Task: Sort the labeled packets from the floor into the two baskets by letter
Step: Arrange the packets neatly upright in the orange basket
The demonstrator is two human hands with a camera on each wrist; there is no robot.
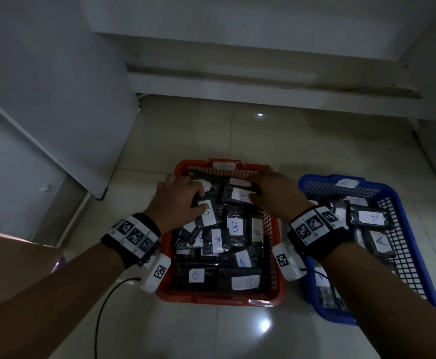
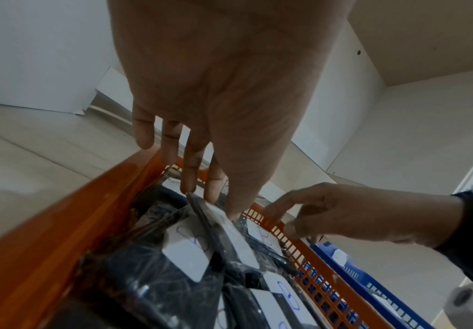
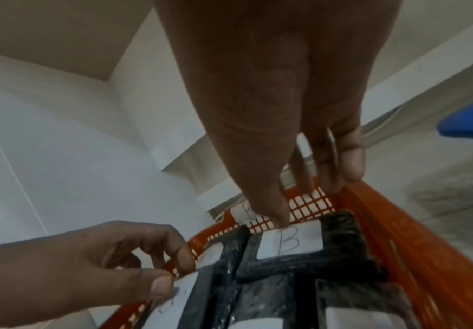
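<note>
An orange basket [image 1: 219, 300] at centre holds several black packets with white B labels. To its right, a blue basket [image 1: 416, 229] holds packets labelled A [image 1: 369, 217]. My left hand [image 1: 198, 200] is over the orange basket's far left. Its thumb and fingers pinch the edge of a B packet [image 2: 229, 236] that stands tilted on the pile. My right hand [image 1: 259, 185] is at the far right corner. Its thumb tip rests on the label of another B packet [image 3: 288, 242], and its fingers [image 3: 330, 173] reach to the far rim. No packet shows on the floor.
A white cabinet panel [image 1: 43, 125] stands on the left and a white ledge [image 1: 263, 81] runs behind the baskets. A black cable [image 1: 100, 307] trails over the tiled floor near my left forearm. Bare tiles [image 1: 237, 332] lie in front of the baskets.
</note>
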